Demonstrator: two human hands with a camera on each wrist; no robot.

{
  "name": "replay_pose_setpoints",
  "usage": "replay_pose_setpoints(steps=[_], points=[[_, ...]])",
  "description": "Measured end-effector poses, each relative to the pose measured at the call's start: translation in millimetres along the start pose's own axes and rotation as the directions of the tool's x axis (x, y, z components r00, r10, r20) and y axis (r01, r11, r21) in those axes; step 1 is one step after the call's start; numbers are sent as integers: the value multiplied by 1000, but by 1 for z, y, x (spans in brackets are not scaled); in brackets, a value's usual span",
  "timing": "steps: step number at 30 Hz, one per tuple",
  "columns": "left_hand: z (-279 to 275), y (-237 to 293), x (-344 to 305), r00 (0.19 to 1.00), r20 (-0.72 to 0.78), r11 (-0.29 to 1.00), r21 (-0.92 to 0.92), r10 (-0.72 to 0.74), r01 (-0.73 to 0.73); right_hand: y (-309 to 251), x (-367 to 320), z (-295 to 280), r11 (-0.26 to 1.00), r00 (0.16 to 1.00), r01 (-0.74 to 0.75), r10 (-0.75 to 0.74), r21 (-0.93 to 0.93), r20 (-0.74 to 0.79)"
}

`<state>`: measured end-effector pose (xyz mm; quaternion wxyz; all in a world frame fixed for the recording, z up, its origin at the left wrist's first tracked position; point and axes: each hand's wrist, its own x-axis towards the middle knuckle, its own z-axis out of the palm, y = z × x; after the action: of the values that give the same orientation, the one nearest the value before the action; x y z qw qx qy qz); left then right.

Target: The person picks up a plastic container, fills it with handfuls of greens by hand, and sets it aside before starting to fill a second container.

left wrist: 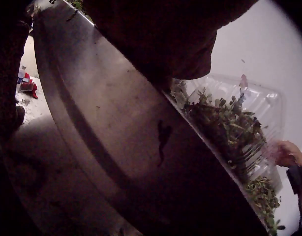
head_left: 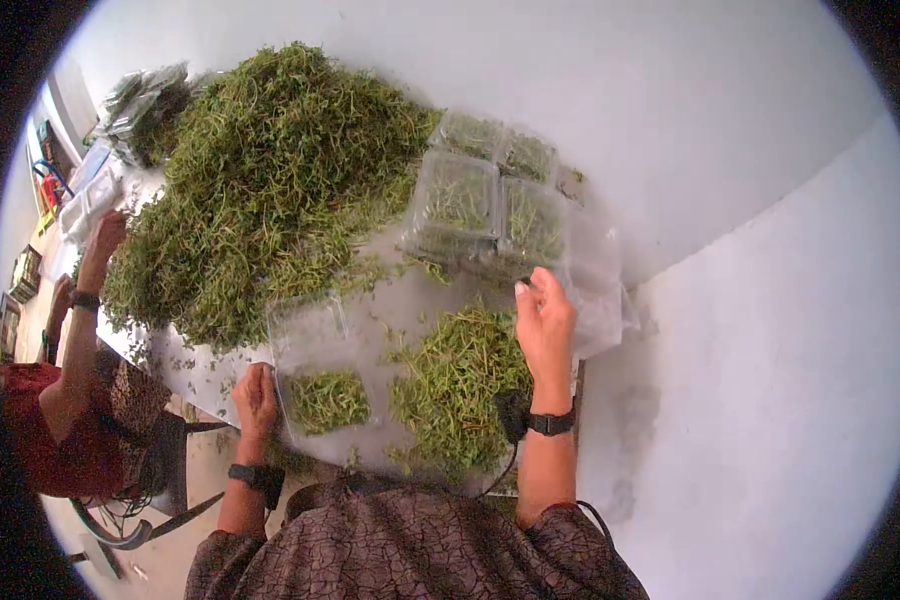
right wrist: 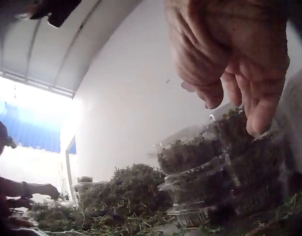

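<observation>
In the head view, the left hand (head_left: 257, 397) has its fingers curled at the left edge of an open clear clamshell box (head_left: 279, 352). Green sprigs (head_left: 330, 402) lie in the near half of that box; the far half holds none. The right hand (head_left: 547, 330) is beside stacked clear boxes of greens (head_left: 456, 195), holding nothing visible. From the right wrist, this hand (right wrist: 234, 64) hangs with bent, spread fingers over the box stack (right wrist: 190, 172). The left wrist view shows a clear box with greens (left wrist: 229, 123); shadow leaves the left hand's grip unclear there.
A large heap of greens (head_left: 280, 190) covers the table's far left, and a smaller pile (head_left: 460, 385) lies between the open box and right forearm. Bagged greens (head_left: 145, 110) stand behind. Another person (head_left: 65, 430) sits at the left, arms over the table. A wall rises at the right.
</observation>
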<state>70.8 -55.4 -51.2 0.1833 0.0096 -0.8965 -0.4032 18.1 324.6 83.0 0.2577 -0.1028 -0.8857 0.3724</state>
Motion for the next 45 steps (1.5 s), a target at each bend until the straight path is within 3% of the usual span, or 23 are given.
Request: replay_pose_setpoints(steps=[2,4,10,17,21,23,25,27,34,38,40,45], points=[[0,1,1,1000,3,999,27,28,-28,1,6,8,998,999,-47,48,37,-17],[-2,7,0,999,16,999,-12,-43,43,1,11,13,998,998,-62,62,-3,-19],[-6,17,2,998,41,999,-10,-52,52,-1,16,24,996,995,62,-66,-57,-71],[-6,16,2,999,29,1000,-25,-16,16,-7,15,25,993,996,43,-51,-106,-71],[-4,17,2,999,20,998,-36,-41,41,-9,8,36,995,996,89,-88,55,-10],[-5,16,1,999,8,999,-36,-40,40,-16,10,45,975,986,-94,62,204,157],[-1,6,-1,999,18,997,-60,-41,42,-27,11,50,957,976,-108,51,268,211],[-1,2,-2,1000,7,999,-39,-9,9,-34,14,58,815,918,-340,180,470,353],[-4,5,0,1000,31,1000,13,4,-4,-43,27,82,614,870,-473,211,632,446],[-2,-1,-2,1000,10,999,-33,18,-18,-47,34,90,557,815,-563,251,611,522],[-4,4,-1,1000,14,998,-56,21,-20,-50,36,92,454,763,-643,318,616,563],[-2,3,-1,1000,3,999,-18,31,-31,-48,37,101,385,748,-664,327,641,578]])
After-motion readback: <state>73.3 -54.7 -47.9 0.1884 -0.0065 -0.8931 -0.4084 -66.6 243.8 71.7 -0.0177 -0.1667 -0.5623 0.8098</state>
